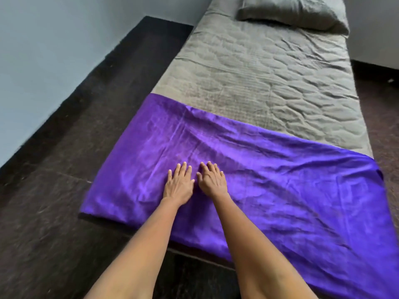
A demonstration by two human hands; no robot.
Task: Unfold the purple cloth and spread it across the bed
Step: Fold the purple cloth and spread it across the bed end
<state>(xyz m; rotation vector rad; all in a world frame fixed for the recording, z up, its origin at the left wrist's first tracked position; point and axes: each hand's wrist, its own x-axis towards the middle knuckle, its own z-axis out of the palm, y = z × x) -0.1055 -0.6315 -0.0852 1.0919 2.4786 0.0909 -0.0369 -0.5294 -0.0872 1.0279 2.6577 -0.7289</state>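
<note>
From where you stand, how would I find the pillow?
Look along the grey bed to its far end, away from the purple cloth. The pillow lies there on top, the only raised, puffy grey thing.

Home bedroom. A low bed (269,78) with a wrinkled grey sheet ran near to far, a grey pillow (293,14) lay at its far end, dark floor (54,190) on both sides, plain pale wall (54,50) on the left.
</note>
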